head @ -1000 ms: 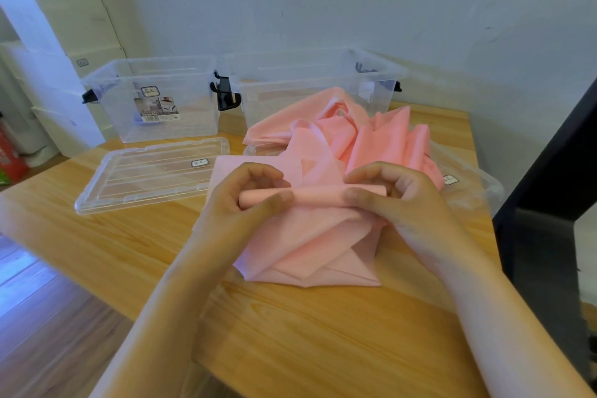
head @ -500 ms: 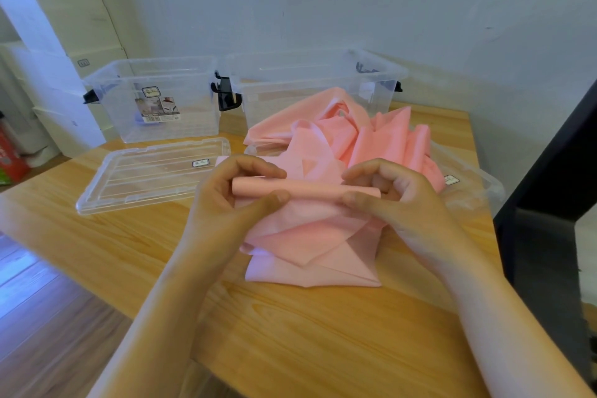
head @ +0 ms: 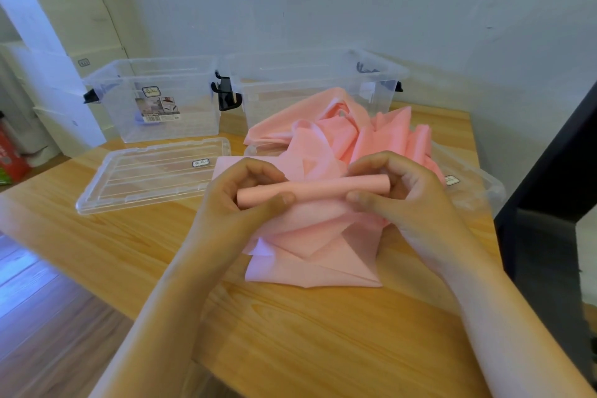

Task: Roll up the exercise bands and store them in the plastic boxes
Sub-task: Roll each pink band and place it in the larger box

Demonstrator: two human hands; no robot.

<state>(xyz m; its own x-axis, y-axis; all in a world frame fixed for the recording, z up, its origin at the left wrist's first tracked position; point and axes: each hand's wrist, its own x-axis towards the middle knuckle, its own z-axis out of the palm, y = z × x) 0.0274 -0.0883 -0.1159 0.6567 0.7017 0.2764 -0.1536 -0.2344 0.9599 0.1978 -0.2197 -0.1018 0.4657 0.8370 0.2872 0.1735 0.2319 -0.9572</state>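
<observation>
1. On the counter (head: 290,333), a matte pink exercise band (head: 316,189) lay crumpled, its near end wound into a tight tube.
2. Left grip (head: 239,203) and right grip (head: 403,200) each pinched one tube end, fingers curled.
3. Clear plastic boxes (head: 310,84) stood at twelve o'clock.

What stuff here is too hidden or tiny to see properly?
Head view only:
- How many pink stretchy exercise bands are in the heap: their folds overlap.
- How much of the pink rolled band, held by the left hand and right hand, is left unrolled: it disappears into the heap.
- The second clear plastic lid: mostly under the heap.
- The sticker on the left clear plastic box: print too small.
</observation>
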